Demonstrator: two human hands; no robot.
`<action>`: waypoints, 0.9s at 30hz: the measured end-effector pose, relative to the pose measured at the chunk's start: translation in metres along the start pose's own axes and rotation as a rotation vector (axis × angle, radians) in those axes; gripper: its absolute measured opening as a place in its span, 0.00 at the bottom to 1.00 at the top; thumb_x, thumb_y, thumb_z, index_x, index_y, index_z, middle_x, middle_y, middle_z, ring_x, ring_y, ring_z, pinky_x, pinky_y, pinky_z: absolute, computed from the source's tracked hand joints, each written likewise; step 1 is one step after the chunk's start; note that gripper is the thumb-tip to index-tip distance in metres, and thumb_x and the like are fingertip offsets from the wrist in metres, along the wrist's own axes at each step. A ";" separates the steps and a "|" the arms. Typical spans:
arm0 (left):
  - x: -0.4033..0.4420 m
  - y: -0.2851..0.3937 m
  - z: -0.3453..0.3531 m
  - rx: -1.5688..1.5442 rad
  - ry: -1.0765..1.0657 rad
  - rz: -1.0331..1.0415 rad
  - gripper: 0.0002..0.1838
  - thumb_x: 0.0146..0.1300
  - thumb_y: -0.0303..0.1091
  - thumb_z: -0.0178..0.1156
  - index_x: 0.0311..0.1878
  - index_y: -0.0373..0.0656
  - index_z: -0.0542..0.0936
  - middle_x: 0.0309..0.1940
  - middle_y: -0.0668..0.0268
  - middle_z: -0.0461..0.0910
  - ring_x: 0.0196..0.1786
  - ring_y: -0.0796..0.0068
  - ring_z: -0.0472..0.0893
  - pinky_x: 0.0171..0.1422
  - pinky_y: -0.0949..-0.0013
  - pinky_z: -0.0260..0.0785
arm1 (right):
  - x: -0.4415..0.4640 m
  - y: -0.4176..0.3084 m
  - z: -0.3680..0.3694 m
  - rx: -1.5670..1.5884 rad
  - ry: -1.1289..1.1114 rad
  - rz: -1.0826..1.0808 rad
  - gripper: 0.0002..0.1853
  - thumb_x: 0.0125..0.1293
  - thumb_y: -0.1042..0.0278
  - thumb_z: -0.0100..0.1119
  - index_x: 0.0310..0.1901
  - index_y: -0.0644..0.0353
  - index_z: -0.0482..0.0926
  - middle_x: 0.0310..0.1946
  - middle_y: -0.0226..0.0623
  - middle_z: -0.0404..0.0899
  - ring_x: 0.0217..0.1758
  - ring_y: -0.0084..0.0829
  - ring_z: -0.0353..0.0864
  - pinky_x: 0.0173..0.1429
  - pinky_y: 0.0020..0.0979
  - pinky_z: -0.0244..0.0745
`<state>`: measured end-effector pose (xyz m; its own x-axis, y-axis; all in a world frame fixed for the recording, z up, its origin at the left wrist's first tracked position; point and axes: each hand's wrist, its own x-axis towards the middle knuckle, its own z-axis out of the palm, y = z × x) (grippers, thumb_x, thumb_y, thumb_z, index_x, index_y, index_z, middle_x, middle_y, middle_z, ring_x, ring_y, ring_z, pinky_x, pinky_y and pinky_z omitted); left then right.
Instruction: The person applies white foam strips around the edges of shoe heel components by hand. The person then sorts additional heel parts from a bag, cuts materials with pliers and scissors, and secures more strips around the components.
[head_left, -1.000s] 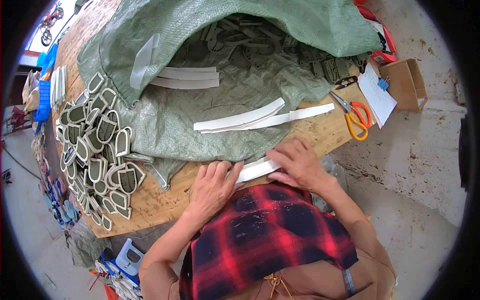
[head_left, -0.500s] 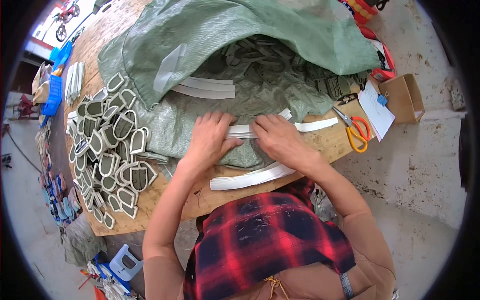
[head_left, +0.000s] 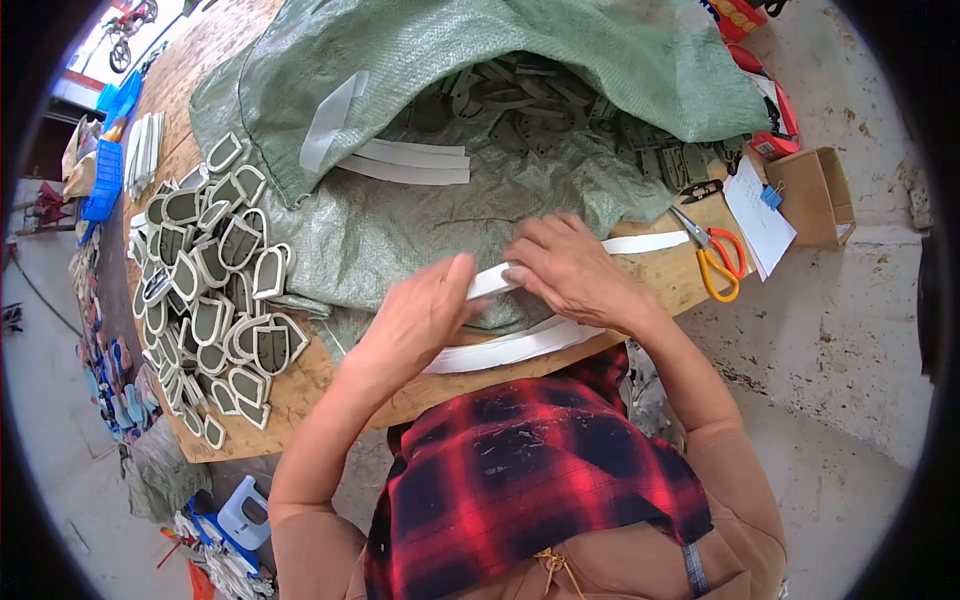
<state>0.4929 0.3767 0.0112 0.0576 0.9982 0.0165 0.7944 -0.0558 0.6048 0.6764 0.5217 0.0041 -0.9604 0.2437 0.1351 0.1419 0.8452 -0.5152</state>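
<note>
A small bundle of white strips [head_left: 490,282] is held just above the green woven sack [head_left: 400,235]. My left hand [head_left: 420,308] closes round the bundle's left end, slightly blurred. At the other end my right hand [head_left: 570,268] grips it with fingers curled over the top. Below my hands, along the table's near edge, lies a curved stack of white strips [head_left: 520,346]. One loose white strip [head_left: 648,243] extends to the right of my right hand. More white strips [head_left: 415,162] rest on the sack farther back.
Many green pieces with white edging [head_left: 210,318] are heaped at left on the wooden table [head_left: 320,400]. Scissors with orange handles [head_left: 720,265] lie at right, beside papers [head_left: 757,218] and a cardboard box [head_left: 815,198]. Dark green pieces [head_left: 520,110] fill the sack's mouth.
The strips between my hands have been lifted off the sack and tilted, left end lower. My left hand has turned and moved down toward me; my right hand has shifted slightly.
</note>
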 end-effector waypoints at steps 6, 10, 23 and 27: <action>-0.040 -0.010 0.004 -0.008 -0.068 -0.120 0.18 0.61 0.39 0.65 0.44 0.39 0.70 0.34 0.54 0.75 0.38 0.48 0.77 0.42 0.53 0.69 | -0.009 -0.009 0.007 0.105 -0.164 0.020 0.10 0.71 0.60 0.53 0.43 0.58 0.76 0.36 0.38 0.76 0.46 0.40 0.76 0.58 0.41 0.64; -0.043 -0.010 -0.004 0.187 -0.082 -0.125 0.24 0.55 0.47 0.68 0.44 0.39 0.72 0.34 0.58 0.74 0.41 0.55 0.77 0.46 0.58 0.67 | -0.006 -0.009 0.005 0.050 -0.105 0.032 0.11 0.68 0.60 0.57 0.43 0.58 0.77 0.37 0.38 0.76 0.46 0.40 0.76 0.58 0.41 0.64; 0.030 -0.071 -0.036 0.210 0.269 -0.028 0.18 0.62 0.40 0.63 0.49 0.39 0.76 0.41 0.55 0.75 0.46 0.52 0.75 0.50 0.55 0.68 | 0.129 0.021 0.051 -0.348 0.254 0.238 0.23 0.56 0.59 0.67 0.49 0.64 0.77 0.47 0.51 0.76 0.57 0.51 0.73 0.59 0.45 0.69; 0.022 -0.075 -0.021 0.170 0.271 -0.055 0.18 0.61 0.38 0.64 0.52 0.40 0.75 0.44 0.55 0.75 0.48 0.51 0.74 0.53 0.55 0.68 | 0.135 0.027 0.050 -0.233 0.181 0.371 0.24 0.55 0.57 0.68 0.48 0.65 0.77 0.48 0.53 0.77 0.57 0.52 0.74 0.59 0.46 0.69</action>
<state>0.4215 0.4031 -0.0174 -0.1334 0.9680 0.2124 0.8826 0.0186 0.4697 0.5384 0.5537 -0.0344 -0.7802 0.6110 0.1341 0.5377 0.7646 -0.3554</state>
